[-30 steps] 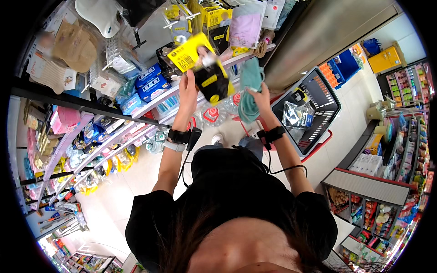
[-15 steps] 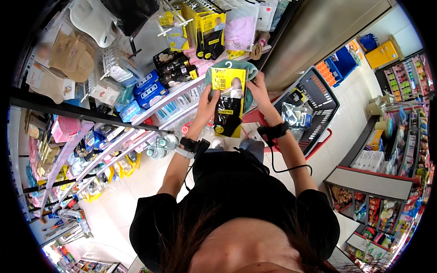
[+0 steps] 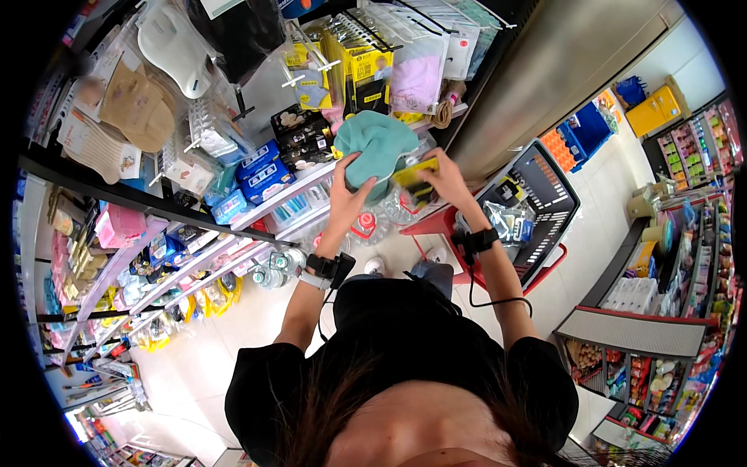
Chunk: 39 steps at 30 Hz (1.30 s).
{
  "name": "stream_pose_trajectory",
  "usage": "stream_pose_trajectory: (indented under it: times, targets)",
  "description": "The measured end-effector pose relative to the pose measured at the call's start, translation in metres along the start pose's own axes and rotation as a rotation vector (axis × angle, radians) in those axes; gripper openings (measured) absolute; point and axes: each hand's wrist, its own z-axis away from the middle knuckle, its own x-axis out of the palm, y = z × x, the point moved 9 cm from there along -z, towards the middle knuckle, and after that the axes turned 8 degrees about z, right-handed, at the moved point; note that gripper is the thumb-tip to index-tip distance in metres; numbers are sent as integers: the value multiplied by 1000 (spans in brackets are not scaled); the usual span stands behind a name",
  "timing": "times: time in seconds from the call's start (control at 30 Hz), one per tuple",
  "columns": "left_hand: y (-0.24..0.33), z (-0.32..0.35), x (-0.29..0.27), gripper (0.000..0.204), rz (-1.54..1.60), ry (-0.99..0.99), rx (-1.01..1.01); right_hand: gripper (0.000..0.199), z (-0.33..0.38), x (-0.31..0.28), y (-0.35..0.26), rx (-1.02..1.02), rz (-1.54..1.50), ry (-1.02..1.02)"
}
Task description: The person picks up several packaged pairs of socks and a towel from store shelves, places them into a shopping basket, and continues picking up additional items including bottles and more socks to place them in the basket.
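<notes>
My left hand (image 3: pixel 347 193) is raised in front of the shelves and grips a teal cloth (image 3: pixel 377 145) from below. Beside it, my right hand (image 3: pixel 443 177) holds a yellow and black packet (image 3: pixel 415 177), which lies partly behind the cloth. Both wrists carry black bands with cables. The two items touch or overlap between my hands.
A black and red shopping basket (image 3: pixel 545 204) with a clear bag and small items sits on the floor to my right. Shelves with blue boxes (image 3: pixel 261 167), hanging packets (image 3: pixel 366 66) and water bottles (image 3: pixel 274 265) stand in front and left. A grey metal wall (image 3: pixel 560 70) rises at right.
The yellow and black packet passed from my left hand, held high, to my right hand. The teal cloth went from my right hand to my left. Both hands now sit close together.
</notes>
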Motion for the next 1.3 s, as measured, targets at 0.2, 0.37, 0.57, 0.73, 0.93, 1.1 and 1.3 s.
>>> stream_pose_trajectory:
  times: [0.2, 0.37, 0.57, 0.73, 0.93, 1.1, 1.3]
  targets:
    - [22, 6, -16, 45, -239, 104, 122, 32, -80, -75, -22, -136, 146, 433]
    - [3, 19, -8, 47, -189, 48, -27, 32, -160, -73, -26, -167, 135, 381]
    - [-2, 33, -7, 47, -194, -20, -56, 37, -199, -58, -52, -185, -3, 299]
    - [-7, 40, -20, 47, -206, 17, -108, 37, -197, -46, -58, -223, -175, 143]
    - [-15, 44, -26, 46, -210, 30, -140, 37, -213, -11, -53, -252, -223, 179]
    - [-11, 42, -18, 46, -201, 2, -149, 48, -203, -18, -16, -256, 79, 566]
    - [-27, 56, -26, 47, -263, -21, -169, 22, -124, 23, -53, -333, 280, 515]
